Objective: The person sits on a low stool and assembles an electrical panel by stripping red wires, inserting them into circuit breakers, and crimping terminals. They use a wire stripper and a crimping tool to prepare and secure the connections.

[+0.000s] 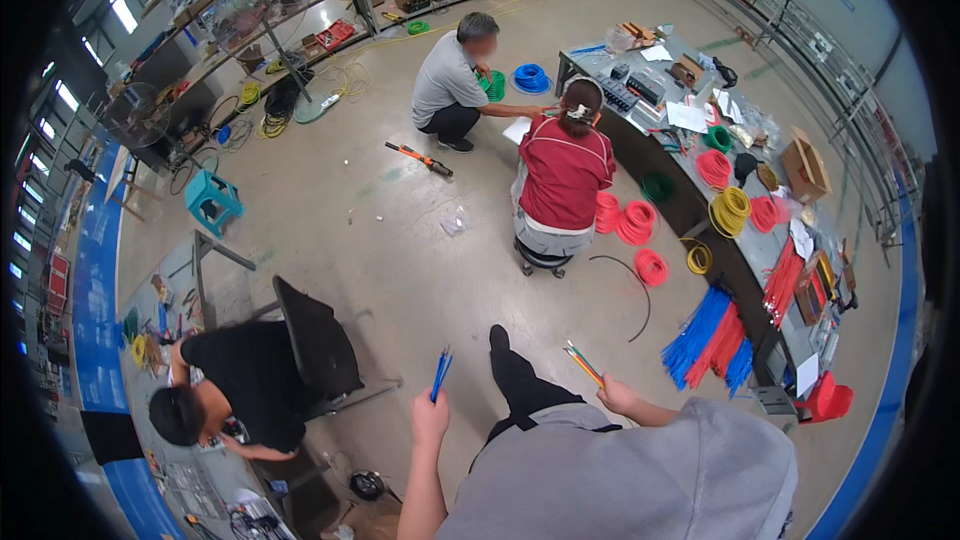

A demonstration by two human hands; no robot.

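My left hand (430, 417) is closed around a small bunch of blue wires (441, 374), which stand up out of the fist with their tips spread slightly. To its right, my right hand (618, 396) grips a few thin wires (584, 364) in yellow, green and a reddish colour, slanting up and to the left. The two hands are apart, held in front of my body above the floor. The lower ends of both bunches are hidden inside the fingers.
A person in red (566, 175) sits on a wheeled stool ahead, and another (450, 80) squats beyond. At left, someone in black (250, 375) works by a chair (315, 340). Red coils (636, 223) and blue wire bundles (697, 338) lie near the right-hand table (650, 145).
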